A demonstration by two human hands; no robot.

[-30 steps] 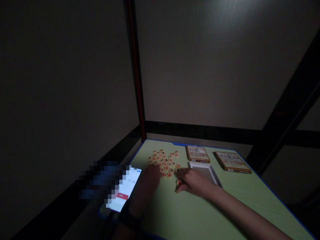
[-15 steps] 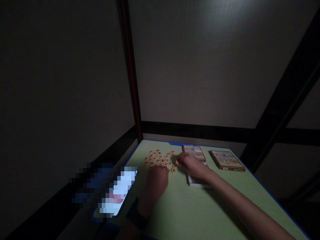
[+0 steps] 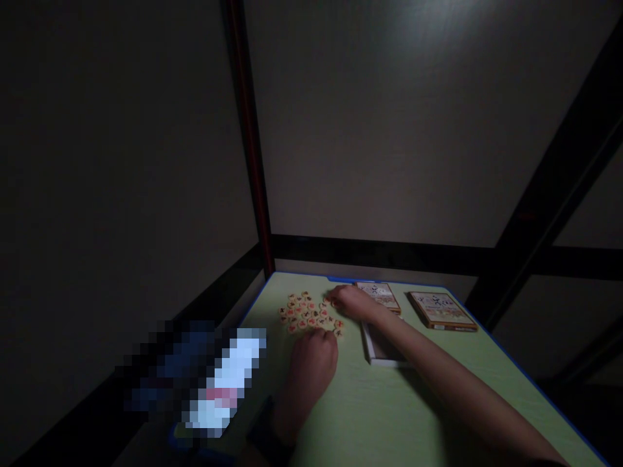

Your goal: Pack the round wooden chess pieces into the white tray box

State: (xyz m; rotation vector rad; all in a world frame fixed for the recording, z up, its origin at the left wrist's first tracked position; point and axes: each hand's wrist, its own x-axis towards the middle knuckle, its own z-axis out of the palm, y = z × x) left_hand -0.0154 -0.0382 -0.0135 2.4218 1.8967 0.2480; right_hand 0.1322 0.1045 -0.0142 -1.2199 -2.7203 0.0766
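Observation:
Round wooden Chinese chess pieces [image 3: 302,311] with red and black characters lie in a loose cluster on the green table [image 3: 374,408]. My left hand [image 3: 314,363], a dark band at its wrist, is closed at the cluster's near edge. Its curled fingertips are mostly hidden, so what they hold cannot be made out. At the far right of the cluster my right hand [image 3: 354,302] has its fingers pinched together on a chess piece, largely covered by them. Under my right forearm is a shallow open box [image 3: 382,347] with a white rim, partly hidden.
Behind the open box lies a flat printed box [image 3: 382,295], partly covered by my right hand. A second printed box [image 3: 440,310] is farther right. A lit, blurred-out screen [image 3: 233,370] stands at the table's left edge. Walls [image 3: 379,143] close in behind and left.
My right hand has moved left and away from me, to the cluster's far right side. My left hand has shifted right and toward me, uncovering more pieces.

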